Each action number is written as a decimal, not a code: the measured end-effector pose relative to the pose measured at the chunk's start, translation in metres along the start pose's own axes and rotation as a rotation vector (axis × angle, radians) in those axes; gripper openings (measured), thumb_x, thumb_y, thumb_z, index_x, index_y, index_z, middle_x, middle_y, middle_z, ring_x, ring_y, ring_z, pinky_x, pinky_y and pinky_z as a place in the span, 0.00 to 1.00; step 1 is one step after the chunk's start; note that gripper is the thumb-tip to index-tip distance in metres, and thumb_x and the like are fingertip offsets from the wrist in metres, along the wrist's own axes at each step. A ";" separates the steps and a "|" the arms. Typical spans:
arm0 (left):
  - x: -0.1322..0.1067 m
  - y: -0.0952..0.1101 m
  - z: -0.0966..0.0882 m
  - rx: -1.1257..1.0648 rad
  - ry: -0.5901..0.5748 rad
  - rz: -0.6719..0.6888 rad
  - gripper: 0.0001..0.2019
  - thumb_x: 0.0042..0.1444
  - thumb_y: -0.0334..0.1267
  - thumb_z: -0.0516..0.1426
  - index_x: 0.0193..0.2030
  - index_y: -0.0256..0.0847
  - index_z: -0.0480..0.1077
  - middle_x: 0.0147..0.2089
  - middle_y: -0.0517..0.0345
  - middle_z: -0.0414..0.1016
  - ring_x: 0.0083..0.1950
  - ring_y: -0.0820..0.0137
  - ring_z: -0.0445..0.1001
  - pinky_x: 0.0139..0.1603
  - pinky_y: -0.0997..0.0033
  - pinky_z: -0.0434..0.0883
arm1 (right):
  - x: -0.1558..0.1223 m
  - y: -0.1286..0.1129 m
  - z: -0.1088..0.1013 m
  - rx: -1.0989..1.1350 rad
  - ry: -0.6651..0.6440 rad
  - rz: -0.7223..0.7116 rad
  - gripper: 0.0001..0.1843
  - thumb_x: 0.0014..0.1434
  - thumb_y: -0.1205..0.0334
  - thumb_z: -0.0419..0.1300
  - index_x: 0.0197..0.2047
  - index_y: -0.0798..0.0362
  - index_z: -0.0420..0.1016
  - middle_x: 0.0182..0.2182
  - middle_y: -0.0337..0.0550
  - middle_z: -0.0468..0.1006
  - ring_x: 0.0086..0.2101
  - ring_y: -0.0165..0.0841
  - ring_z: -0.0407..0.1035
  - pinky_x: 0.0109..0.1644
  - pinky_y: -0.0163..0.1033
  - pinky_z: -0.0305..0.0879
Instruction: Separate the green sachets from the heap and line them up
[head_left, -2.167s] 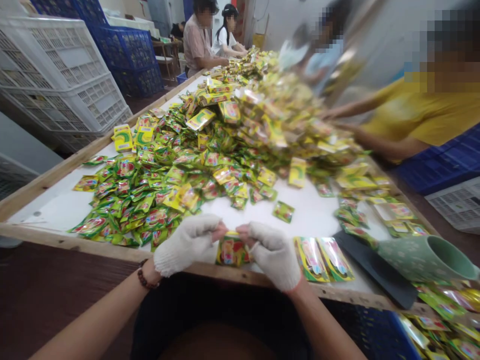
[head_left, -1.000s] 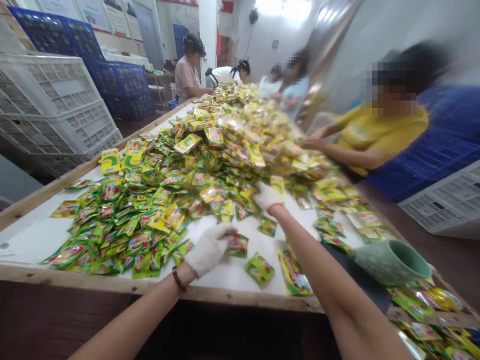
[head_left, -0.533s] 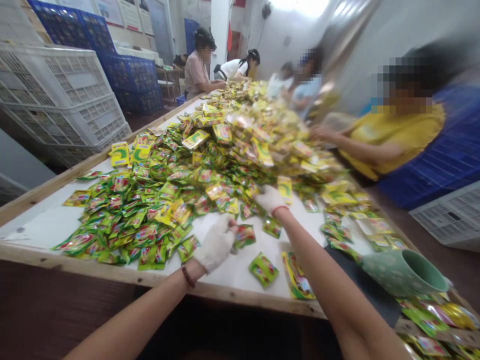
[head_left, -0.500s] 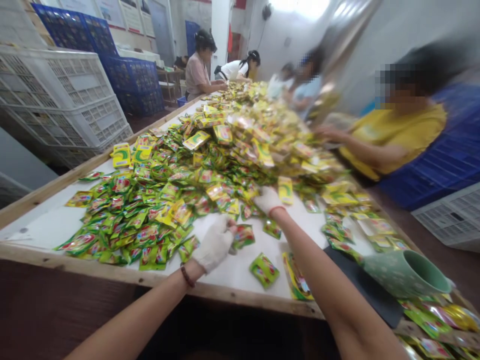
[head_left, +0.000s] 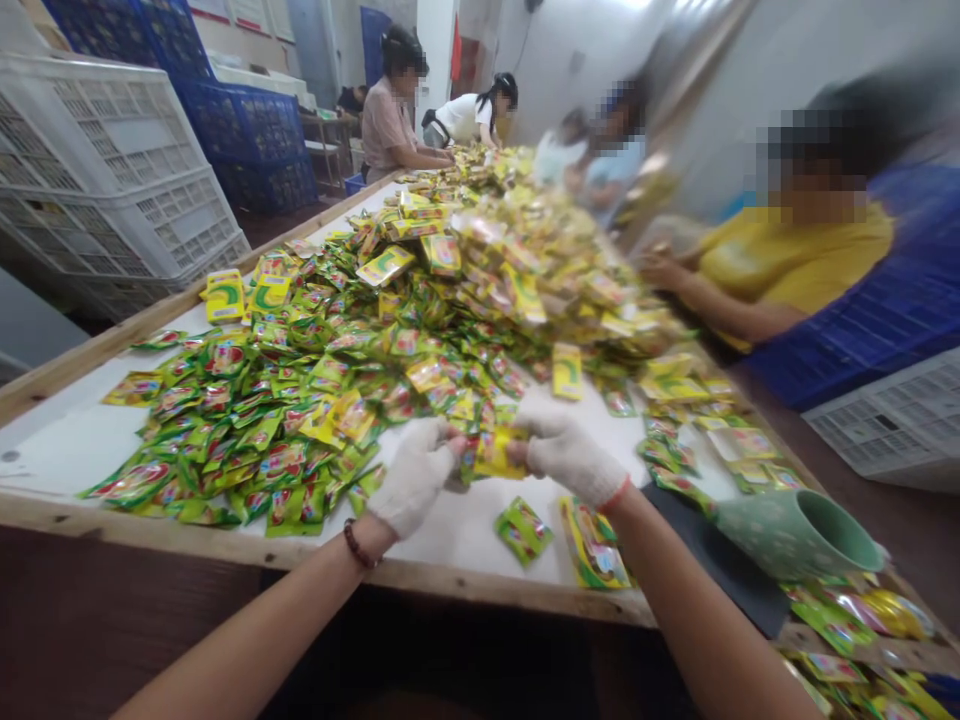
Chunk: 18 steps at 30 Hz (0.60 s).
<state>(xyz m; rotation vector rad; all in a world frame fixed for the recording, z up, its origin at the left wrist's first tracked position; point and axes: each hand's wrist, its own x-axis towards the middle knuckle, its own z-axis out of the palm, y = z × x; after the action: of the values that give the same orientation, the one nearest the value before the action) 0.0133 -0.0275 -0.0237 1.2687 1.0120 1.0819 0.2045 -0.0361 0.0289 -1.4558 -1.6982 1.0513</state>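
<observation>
My left hand [head_left: 420,475], in a white glove with bare fingertips, pinches a small green packet [head_left: 466,460] above the white tabletop [head_left: 450,535]. Close beside it, my gloved right hand [head_left: 574,450] grips a yellow packet [head_left: 498,450] by its right end. The two packets overlap or touch between my hands; I cannot tell which. A loose green packet [head_left: 523,530] lies below them, and a larger yellow-green packet [head_left: 596,545] is under my right wrist. To the left and behind spreads a big heap of green packets [head_left: 247,400], with yellow packets [head_left: 525,290] farther back.
A green cup [head_left: 780,530] lies on its side by a dark mat [head_left: 720,560] at right. A wooden rim [head_left: 225,545] edges the table. White crates [head_left: 127,190] and blue crates [head_left: 247,140] stand left. A co-worker in yellow [head_left: 795,255] sits at right; others work farther back.
My right hand has come back from the heap toward my left hand, now with a yellow packet in it. My left hand still holds its green packet. The view has shifted slightly.
</observation>
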 end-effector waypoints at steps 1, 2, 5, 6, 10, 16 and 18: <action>-0.001 0.001 0.000 -0.029 -0.029 -0.004 0.15 0.51 0.48 0.58 0.37 0.38 0.64 0.31 0.61 0.69 0.30 0.72 0.72 0.28 0.66 0.78 | -0.002 0.003 0.005 0.006 -0.009 0.005 0.10 0.47 0.61 0.61 0.33 0.56 0.76 0.18 0.34 0.68 0.20 0.25 0.59 0.22 0.30 0.57; -0.002 0.001 0.000 -0.051 -0.057 -0.006 0.17 0.49 0.48 0.60 0.38 0.38 0.64 0.32 0.60 0.70 0.31 0.71 0.73 0.28 0.67 0.77 | -0.003 0.006 0.010 0.018 -0.003 0.001 0.08 0.47 0.63 0.61 0.32 0.56 0.76 0.19 0.34 0.69 0.21 0.25 0.60 0.24 0.30 0.58; -0.002 0.000 -0.001 -0.055 -0.101 0.013 0.20 0.45 0.46 0.64 0.39 0.38 0.63 0.29 0.61 0.71 0.28 0.72 0.72 0.25 0.73 0.73 | -0.001 0.012 0.022 0.068 0.039 -0.047 0.10 0.47 0.65 0.60 0.35 0.56 0.74 0.26 0.36 0.72 0.26 0.26 0.64 0.30 0.32 0.63; -0.002 0.000 -0.001 -0.051 -0.109 0.023 0.20 0.44 0.45 0.64 0.38 0.38 0.62 0.27 0.62 0.70 0.26 0.74 0.71 0.24 0.74 0.71 | -0.001 0.013 0.024 0.076 0.046 -0.062 0.13 0.47 0.65 0.60 0.39 0.56 0.73 0.28 0.37 0.73 0.28 0.27 0.65 0.32 0.33 0.64; -0.002 -0.001 0.004 -0.043 -0.160 -0.004 0.20 0.44 0.45 0.63 0.37 0.38 0.61 0.24 0.65 0.68 0.24 0.76 0.67 0.23 0.76 0.67 | 0.001 0.012 0.019 -0.037 -0.109 -0.021 0.12 0.47 0.64 0.62 0.38 0.56 0.75 0.27 0.36 0.73 0.26 0.27 0.64 0.29 0.32 0.63; 0.000 -0.002 0.010 -0.011 -0.025 0.027 0.20 0.45 0.45 0.61 0.42 0.38 0.62 0.31 0.62 0.69 0.30 0.75 0.68 0.30 0.74 0.67 | 0.048 0.027 -0.048 -0.092 0.501 0.197 0.09 0.48 0.63 0.64 0.36 0.55 0.76 0.26 0.40 0.75 0.23 0.27 0.65 0.26 0.31 0.63; 0.001 -0.003 0.010 0.022 -0.037 0.027 0.20 0.43 0.46 0.61 0.41 0.38 0.64 0.31 0.62 0.68 0.31 0.74 0.67 0.31 0.74 0.66 | 0.068 0.038 -0.070 -0.075 0.566 0.244 0.12 0.49 0.61 0.64 0.38 0.57 0.75 0.26 0.44 0.76 0.23 0.29 0.65 0.24 0.33 0.64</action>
<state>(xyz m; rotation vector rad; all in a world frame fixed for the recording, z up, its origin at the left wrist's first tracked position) 0.0232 -0.0287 -0.0266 1.3188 0.9831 1.0668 0.2719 0.0437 0.0267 -1.8294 -1.1859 0.6081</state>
